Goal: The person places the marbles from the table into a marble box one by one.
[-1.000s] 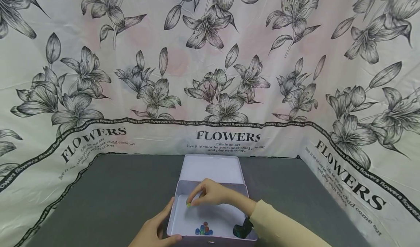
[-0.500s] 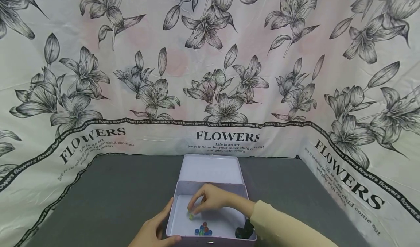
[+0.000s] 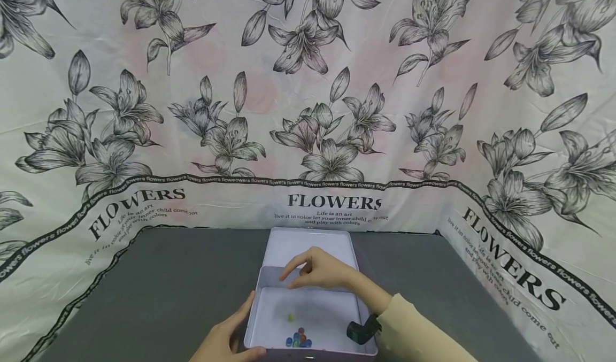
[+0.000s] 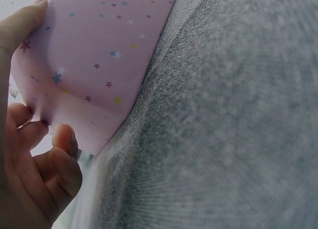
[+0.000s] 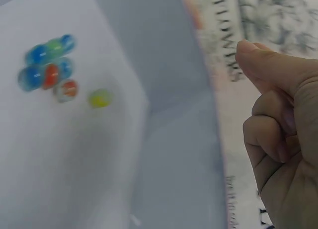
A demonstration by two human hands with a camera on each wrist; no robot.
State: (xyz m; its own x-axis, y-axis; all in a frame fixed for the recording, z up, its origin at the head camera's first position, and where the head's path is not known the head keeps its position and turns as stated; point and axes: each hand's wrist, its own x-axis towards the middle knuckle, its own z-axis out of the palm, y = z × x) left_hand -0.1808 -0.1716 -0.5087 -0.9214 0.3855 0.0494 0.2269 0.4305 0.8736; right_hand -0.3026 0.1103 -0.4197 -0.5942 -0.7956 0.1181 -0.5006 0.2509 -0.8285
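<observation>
A pale lilac hinged box (image 3: 332,324), its lid (image 3: 308,244) tipped back, stands in front of me. Inside lies a cluster of blue, green and red glass marbles (image 3: 298,339) near the front wall. One yellow-green marble (image 3: 291,317) sits apart, a little behind them; the right wrist view shows this yellow marble (image 5: 101,98) beside the others. My left hand (image 3: 226,332) grips the box's front left corner, thumb at the front rim. My right hand (image 3: 317,270) is raised over the back of the box, thumb and index finger a little apart, nothing between them.
The box's outer wall (image 4: 99,50) carries small printed stars. A grey cloth (image 3: 168,287) covers the table. Behind it hangs a white curtain (image 3: 332,132) printed with lilies. A black device (image 3: 363,330) shows under the right forearm, over the box's right side.
My right hand held the yellow-green marble, lowered it toward the box floor and let it go. The hand has since risen toward the back. The left hand has stayed at the corner.
</observation>
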